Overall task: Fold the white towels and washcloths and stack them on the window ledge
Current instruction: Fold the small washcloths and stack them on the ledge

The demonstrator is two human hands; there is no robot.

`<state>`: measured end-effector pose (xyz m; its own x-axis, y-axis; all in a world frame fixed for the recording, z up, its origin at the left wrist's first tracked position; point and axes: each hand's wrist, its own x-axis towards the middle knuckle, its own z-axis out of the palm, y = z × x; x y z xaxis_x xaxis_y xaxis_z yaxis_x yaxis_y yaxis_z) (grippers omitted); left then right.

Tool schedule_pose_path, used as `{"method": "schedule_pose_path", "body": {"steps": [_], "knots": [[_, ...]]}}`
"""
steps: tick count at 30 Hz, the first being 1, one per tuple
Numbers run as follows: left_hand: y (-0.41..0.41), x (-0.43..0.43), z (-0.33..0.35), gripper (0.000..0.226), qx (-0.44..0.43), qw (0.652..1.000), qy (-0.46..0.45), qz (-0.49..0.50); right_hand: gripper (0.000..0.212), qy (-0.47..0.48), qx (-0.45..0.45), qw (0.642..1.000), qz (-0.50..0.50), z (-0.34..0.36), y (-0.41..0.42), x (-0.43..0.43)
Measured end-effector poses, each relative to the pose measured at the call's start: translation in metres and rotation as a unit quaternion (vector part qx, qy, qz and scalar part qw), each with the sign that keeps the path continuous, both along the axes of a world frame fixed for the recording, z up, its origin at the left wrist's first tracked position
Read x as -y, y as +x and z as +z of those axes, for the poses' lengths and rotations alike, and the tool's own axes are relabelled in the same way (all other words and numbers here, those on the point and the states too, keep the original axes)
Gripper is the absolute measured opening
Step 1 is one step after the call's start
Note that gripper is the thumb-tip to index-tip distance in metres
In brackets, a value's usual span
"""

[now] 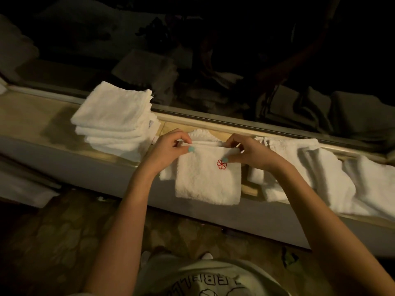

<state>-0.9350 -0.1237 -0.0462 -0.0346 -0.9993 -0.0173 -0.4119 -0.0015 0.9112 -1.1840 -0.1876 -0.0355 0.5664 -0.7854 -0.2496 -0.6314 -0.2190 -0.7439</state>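
Both arms were stretched forward, top edge of the white washcloth was pinched by the left hand and the right hand, washcloth was laid on the window ledge, beside a folded stack.

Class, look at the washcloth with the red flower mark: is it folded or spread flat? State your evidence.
Folded. The washcloth is a compact square; left hand and right hand pinch layered edges at its top.
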Motion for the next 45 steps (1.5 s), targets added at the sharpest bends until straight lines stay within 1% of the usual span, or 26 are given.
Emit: {"method": "schedule_pose_path", "body": {"steps": [3, 7, 9, 11, 12, 14, 16, 20, 23, 26, 29, 32, 34, 39, 42, 45], "knots": [[0.005, -0.004, -0.006, 0.018, 0.013, 1.0, 0.014, 0.004, 0.022, -0.017, -0.016, 1.0, -0.014, -0.002, 0.0, -0.004], [0.007, -0.005, -0.006, 0.024, -0.028, 0.999, 0.021, 0.006, 0.012, -0.074, 0.027, 0.997, 0.004, -0.002, 0.0, -0.005], [0.008, -0.004, -0.006, 0.03, -0.048, 0.998, 0.028, 0.005, 0.007, -0.067, 0.057, 0.996, 0.012, 0.002, 0.002, -0.003], [0.009, -0.004, -0.005, 0.027, -0.054, 0.998, 0.036, -0.001, 0.006, -0.034, 0.071, 0.997, 0.019, 0.004, 0.004, 0.001], [0.01, -0.003, -0.005, 0.025, -0.052, 0.998, 0.041, -0.006, 0.008, -0.022, 0.067, 0.997, 0.026, 0.005, 0.006, 0.004], [0.013, -0.004, -0.004, 0.028, -0.042, 0.998, 0.051, -0.014, 0.01, -0.007, 0.047, 0.998, 0.037, 0.005, 0.009, 0.008], [0.015, -0.005, -0.004, 0.027, -0.025, 0.998, 0.057, -0.015, 0.01, -0.011, 0.022, 0.999, 0.026, 0.004, 0.013, 0.008], [0.022, -0.008, -0.006, 0.008, -0.015, 0.998, 0.058, 0.001, 0.014, -0.081, -0.014, 0.997, 0.004, 0.004, 0.019, 0.004], [0.025, -0.011, -0.005, 0.009, -0.021, 0.998, 0.053, -0.003, 0.013, -0.105, -0.006, 0.994, -0.016, 0.011, 0.02, -0.003], [0.023, -0.011, -0.004, 0.006, -0.017, 0.999, 0.041, -0.014, 0.01, -0.076, 0.035, 0.996, -0.041, 0.017, 0.015, -0.011], [0.019, -0.008, -0.004, 0.007, 0.003, 0.999, 0.04, -0.021, 0.013, -0.054, 0.021, 0.997, -0.048, 0.013, 0.012, -0.013], [0.015, -0.003, -0.004, 0.007, -0.007, 0.999, 0.04, -0.017, 0.016, -0.034, 0.026, 0.997, -0.058, 0.001, 0.012, -0.005], [0.014, 0.0, -0.005, 0.011, -0.019, 0.999, 0.031, -0.005, 0.018, -0.018, 0.027, 0.998, -0.061, -0.004, 0.012, 0.001], [0.007, 0.003, -0.008, 0.02, -0.048, 0.999, 0.017, 0.013, 0.016, -0.011, -0.022, 1.0, -0.013, -0.005, 0.01, 0.007], [0.003, 0.001, -0.007, 0.019, -0.087, 0.996, 0.011, 0.021, 0.016, -0.001, -0.022, 1.0, 0.016, -0.001, 0.005, 0.009], [-0.002, -0.001, -0.005, 0.021, -0.108, 0.994, 0.005, 0.03, 0.01, 0.005, -0.026, 0.999, 0.02, 0.005, 0.0, 0.004]]}}
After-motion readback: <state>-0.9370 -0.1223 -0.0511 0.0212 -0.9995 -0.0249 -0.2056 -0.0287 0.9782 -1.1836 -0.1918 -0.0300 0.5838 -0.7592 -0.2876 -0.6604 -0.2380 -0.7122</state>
